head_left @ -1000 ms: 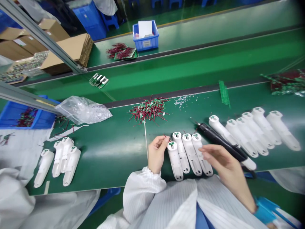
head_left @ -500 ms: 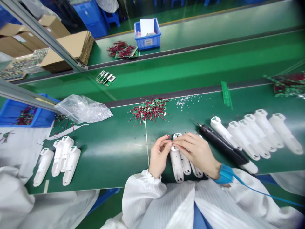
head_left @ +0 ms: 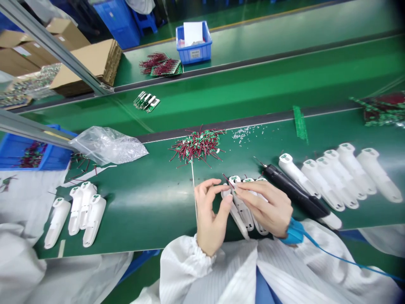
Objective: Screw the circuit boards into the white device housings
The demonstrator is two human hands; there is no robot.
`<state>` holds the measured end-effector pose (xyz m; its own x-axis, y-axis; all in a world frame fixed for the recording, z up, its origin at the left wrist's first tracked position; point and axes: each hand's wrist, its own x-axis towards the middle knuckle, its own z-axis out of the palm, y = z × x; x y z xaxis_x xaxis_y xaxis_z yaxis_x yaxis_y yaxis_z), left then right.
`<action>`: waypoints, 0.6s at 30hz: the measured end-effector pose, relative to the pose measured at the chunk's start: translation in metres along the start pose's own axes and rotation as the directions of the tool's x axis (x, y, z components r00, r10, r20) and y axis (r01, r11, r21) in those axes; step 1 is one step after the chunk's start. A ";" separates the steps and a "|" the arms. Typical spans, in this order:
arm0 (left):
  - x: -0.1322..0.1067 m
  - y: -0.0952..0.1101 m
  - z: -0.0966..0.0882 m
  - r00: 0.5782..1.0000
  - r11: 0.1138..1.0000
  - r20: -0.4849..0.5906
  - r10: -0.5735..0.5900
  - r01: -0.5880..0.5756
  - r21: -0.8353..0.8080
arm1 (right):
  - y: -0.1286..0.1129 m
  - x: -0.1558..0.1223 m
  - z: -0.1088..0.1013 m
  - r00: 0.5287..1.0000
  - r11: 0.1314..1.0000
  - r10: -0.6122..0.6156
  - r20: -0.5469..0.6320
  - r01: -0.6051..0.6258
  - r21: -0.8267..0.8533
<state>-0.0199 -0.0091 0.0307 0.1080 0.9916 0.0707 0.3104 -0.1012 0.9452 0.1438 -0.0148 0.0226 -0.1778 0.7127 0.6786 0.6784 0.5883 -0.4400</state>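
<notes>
My left hand has its thumb and forefinger at the head of a tilted white plastic housing, one on each side; the other fingers are spread. Close by, my right hand pinches a thin red wire above that head. What the wire's lower end joins is hidden by the fingertips. Alongside lie more white housings with small green boards in their heads, partly under my right hand. A black electric screwdriver rests right of my right hand.
Beyond my hands lies a heap of red-wired green boards, with scattered small screws beside it. Further white housings stand in groups at right and left. A clear plastic bag lies at the left. A blue cord runs from my right wrist.
My left hand has drawn back a little and its fingers have spread. The nearest housing has turned onto its side. My right hand has shifted slightly right and down. Boards on the belt have moved right.
</notes>
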 end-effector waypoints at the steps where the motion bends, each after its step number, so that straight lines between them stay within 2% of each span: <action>1: 0.000 0.003 -0.001 1.000 0.999 0.014 -0.011 0.011 -0.047 | -0.001 0.002 0.001 1.000 1.000 -0.010 0.002 0.010 0.008; 5: 0.005 0.006 -0.003 0.990 0.951 0.067 -0.122 0.136 -0.277 | -0.006 0.005 0.009 1.000 0.997 0.009 -0.005 -0.009 0.071; 9: 0.008 0.006 -0.004 0.965 0.872 0.132 -0.226 0.261 -0.413 | -0.008 0.006 0.013 0.987 0.960 0.162 -0.002 -0.157 0.233; 13: 0.008 0.007 -0.005 0.959 0.863 0.087 -0.271 0.282 -0.420 | -0.010 0.007 0.013 0.941 0.868 0.337 0.034 -0.324 0.377; 18: 0.007 0.009 -0.006 0.959 0.901 -0.010 -0.282 0.261 -0.346 | -0.012 0.012 0.011 0.934 0.841 0.345 0.088 -0.349 0.414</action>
<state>-0.0222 -0.0025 0.0412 0.0068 0.9807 -0.1955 -0.0193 0.1956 0.9805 0.1259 -0.0088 0.0291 0.0056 0.9024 0.4308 0.3378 0.4037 -0.8502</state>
